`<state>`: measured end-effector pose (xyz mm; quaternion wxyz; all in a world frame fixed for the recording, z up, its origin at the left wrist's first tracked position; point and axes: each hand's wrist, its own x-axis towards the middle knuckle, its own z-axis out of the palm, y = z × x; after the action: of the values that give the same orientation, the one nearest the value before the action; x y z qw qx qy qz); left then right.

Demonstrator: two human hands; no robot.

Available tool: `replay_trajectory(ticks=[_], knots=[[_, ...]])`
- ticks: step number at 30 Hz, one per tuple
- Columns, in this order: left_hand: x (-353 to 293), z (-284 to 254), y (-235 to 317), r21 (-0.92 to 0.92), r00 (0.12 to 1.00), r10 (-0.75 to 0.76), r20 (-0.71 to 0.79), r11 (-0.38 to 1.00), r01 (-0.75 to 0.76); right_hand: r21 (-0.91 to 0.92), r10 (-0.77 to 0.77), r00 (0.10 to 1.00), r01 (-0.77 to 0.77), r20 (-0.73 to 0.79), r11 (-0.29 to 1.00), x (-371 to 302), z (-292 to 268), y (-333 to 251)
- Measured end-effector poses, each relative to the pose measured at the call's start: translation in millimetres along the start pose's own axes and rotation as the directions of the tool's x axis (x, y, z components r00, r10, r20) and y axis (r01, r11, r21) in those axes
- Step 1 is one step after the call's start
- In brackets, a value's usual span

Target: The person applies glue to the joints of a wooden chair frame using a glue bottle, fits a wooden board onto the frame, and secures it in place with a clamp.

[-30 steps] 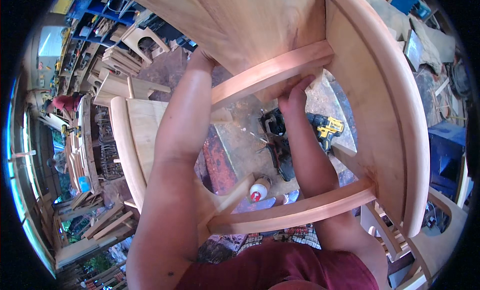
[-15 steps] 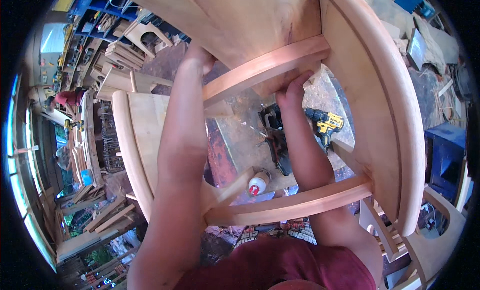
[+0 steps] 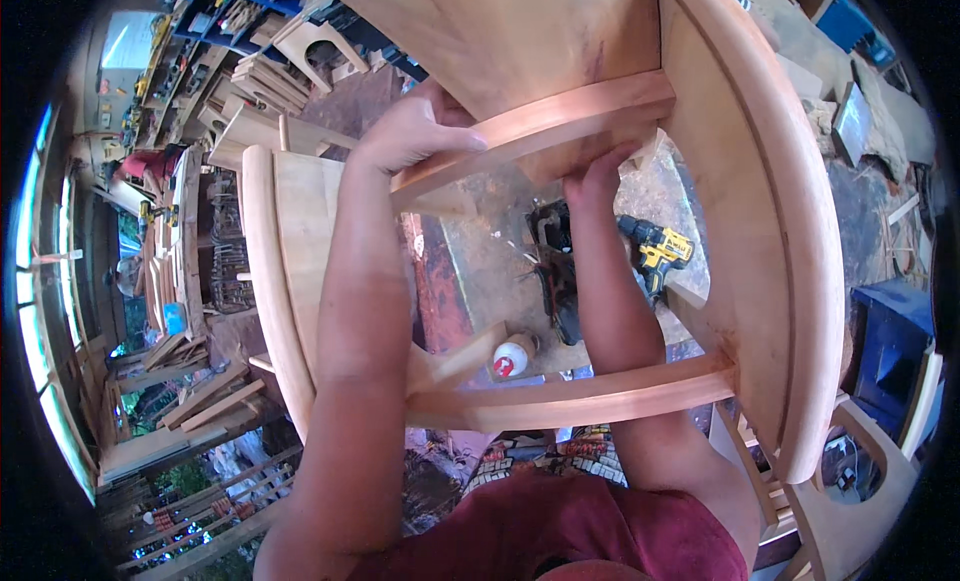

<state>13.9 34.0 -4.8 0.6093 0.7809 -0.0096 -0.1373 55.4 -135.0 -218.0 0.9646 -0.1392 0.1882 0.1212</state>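
Note:
A wooden furniture frame of pale boards fills the middle, with two rounded side pieces, a wide panel (image 3: 560,41) and two curved rails. My left hand (image 3: 415,131) grips the left end of the upper curved rail (image 3: 570,111). Its thumb lies along the rail, and some fingers pass behind the panel. Reaching through the opening, my right hand (image 3: 597,181) holds the panel's lower edge below that rail; its fingertips are partly hidden. The lower curved rail (image 3: 570,403) crosses in front of my right upper arm.
Below the frame, a yellow-black cordless drill (image 3: 660,253) lies on the work surface. A white bottle with a red cap (image 3: 511,358) is nearer me. Clamps (image 3: 228,246) hang at the left, and wooden parts (image 3: 320,56) stand behind. At right is a blue cabinet (image 3: 890,326).
My left hand has shifted onto the upper rail's left end, its thumb now showing over it. My right hand keeps its place at the panel. The frame appears slightly moved in view.

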Motion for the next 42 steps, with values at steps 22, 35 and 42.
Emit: replay_trajectory(ticks=[22,35,42], knots=[[9.4,14.2,-8.0,0.141,0.972,0.091,-0.219,0.988,-0.061,-0.003,-0.112,0.994,0.112,-0.002,0.994,-1.0,4.3,-3.4],[8.2,17.1,-9.8,0.213,0.934,0.149,-0.323,0.974,-0.082,-0.097,-0.066,0.998,0.065,-0.007,0.993,-4.5,-1.0,-3.8],[15.5,23.4,-10.6,0.143,0.929,0.116,-0.351,0.987,-0.069,-0.137,-0.020,0.998,0.011,-0.061,0.991,-24.0,-11.7,-26.2]])
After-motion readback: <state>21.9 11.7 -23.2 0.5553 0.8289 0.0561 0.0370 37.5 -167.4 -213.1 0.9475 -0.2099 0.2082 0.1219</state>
